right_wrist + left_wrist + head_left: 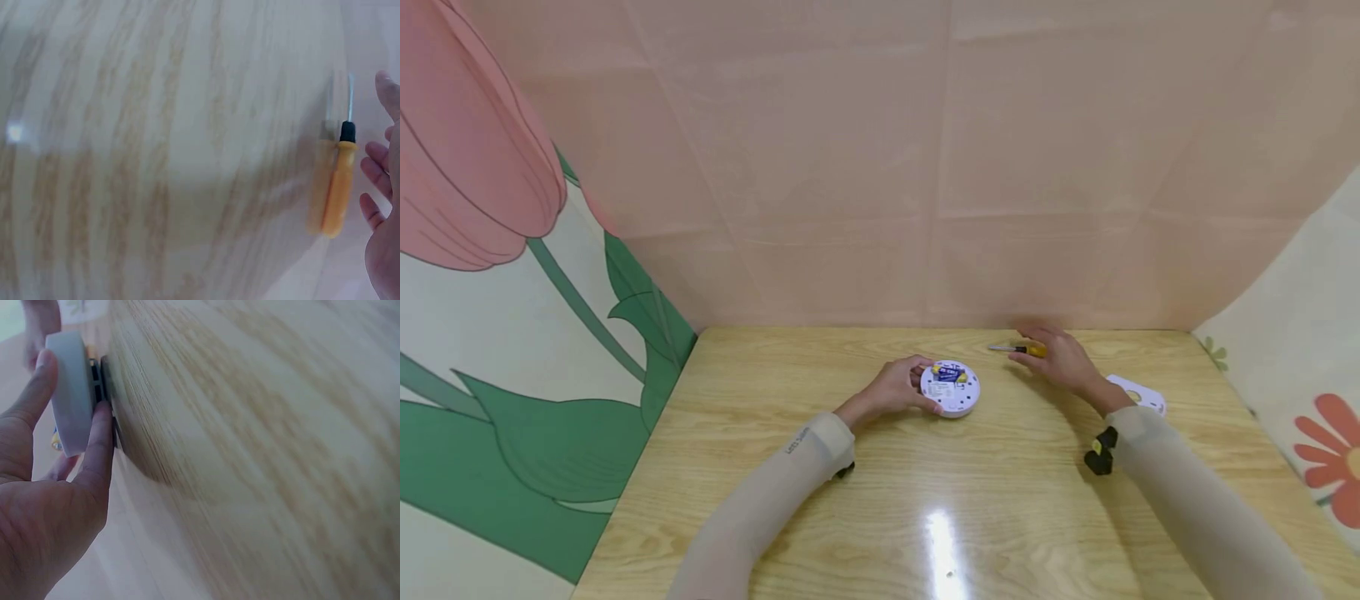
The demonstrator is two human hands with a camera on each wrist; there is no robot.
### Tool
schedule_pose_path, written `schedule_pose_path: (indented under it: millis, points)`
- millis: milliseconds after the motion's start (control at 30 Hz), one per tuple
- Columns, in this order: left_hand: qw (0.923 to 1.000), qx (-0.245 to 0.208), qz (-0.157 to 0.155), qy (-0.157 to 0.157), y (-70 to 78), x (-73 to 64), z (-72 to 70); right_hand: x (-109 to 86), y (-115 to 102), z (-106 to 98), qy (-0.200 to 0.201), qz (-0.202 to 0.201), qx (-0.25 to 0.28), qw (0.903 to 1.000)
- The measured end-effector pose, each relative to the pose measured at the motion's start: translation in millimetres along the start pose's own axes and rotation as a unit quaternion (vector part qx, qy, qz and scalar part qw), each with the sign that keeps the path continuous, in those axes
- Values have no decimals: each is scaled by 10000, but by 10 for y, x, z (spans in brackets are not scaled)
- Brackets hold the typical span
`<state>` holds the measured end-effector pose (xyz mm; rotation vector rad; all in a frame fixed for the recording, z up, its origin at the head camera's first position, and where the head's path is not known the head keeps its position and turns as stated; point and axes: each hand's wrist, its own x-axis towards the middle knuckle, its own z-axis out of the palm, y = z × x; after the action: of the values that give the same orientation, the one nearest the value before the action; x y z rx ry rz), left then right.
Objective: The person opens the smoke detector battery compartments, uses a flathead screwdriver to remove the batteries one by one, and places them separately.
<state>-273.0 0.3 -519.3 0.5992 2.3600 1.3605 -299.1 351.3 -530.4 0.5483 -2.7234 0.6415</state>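
Left hand (892, 387) grips white disc (947, 395) by its edge; right hand (1062, 362), fingers loose, near screwdriver (345, 150). Probably best: steady disc, grab handle (338, 190) squarely.

Round white plastic device (953, 403); blue-and-yellow cylindrical battery (950, 374) on its face. Slim screwdriver (338, 187): orange-yellow handle, black collar, silvery shaft. Flat plate (1152, 397), white. Wood-grain tabletop (850, 542), yellow-brown streaks. Sheet backdrop (820, 167), plain dusty pink. Printed pink tulip (475, 142), green leaves (550, 442), toward ten and eight o'clock; coral-red flower (1333, 458) toward four. Sleeves (775, 483) beige, dark lettering on left.
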Motion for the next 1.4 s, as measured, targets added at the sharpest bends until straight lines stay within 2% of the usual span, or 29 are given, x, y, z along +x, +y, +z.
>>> schedule_pose_path:
  millis: [333, 533, 767, 900, 1100, 1400]
  points:
    - [10000, -85, 39, 0, 19, -22, -7, 28, -178, -128, -76, -317, -19, 9995]
    - [10000, -63, 35, -3, 21, -23, -1, 38, -306, -193, -123, -743, 59, 9971]
    - [10000, 43, 2, 31, 24, -26, -4, 75, -508, -223, 105, -1286, 226, 9914]
    - [10000, 16, -23, 41, 11, -16, 0, 90, -641, -224, 31, -1553, 201, 9877]
    - [10000, 6, -4, 14, -3, -16, 4, 97, -817, -221, -216, -1608, -1, 9868]
    - [10000, -27, 92, -28, 22, -25, -10, 91, -1004, -163, -353, -1891, 75, 9813]
